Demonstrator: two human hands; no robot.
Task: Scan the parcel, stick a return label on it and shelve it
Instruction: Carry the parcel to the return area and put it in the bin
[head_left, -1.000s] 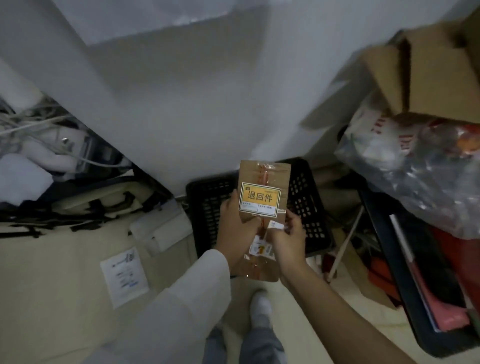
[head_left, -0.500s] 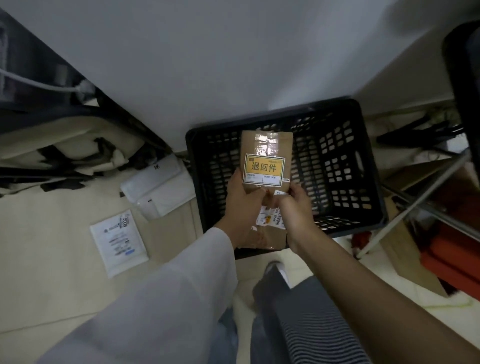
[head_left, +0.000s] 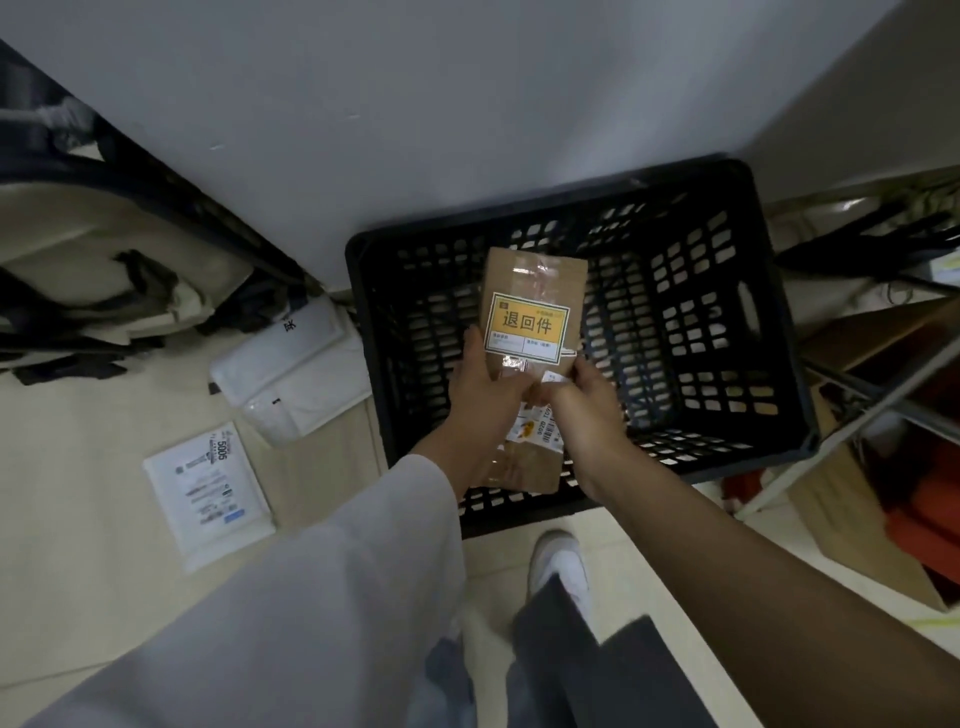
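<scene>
I hold a small brown cardboard parcel (head_left: 535, 275) with both hands above a black slotted plastic crate (head_left: 769, 332) on the floor. A yellow return label (head_left: 527, 327) with black characters is stuck on the parcel's upper face. A white shipping label (head_left: 537, 431) shows lower down between my hands. My left hand (head_left: 483, 395) grips the parcel's left side. My right hand (head_left: 587, 405) grips its right side, thumb near a small white tag. The parcel's lower end is partly hidden by my hands.
A white wall rises behind the crate. On the floor at left lie two white padded mailers (head_left: 291, 374) and a flat white packet (head_left: 208, 493). Beige bags (head_left: 104, 260) are at far left. A metal frame (head_left: 857, 415) and cardboard box (head_left: 857, 519) stand at right. My shoe (head_left: 561, 566) is below.
The view has tilted down from the wall and shelf clutter to the crate. The parcel, held in both hands, now hangs over the crate's inside.
</scene>
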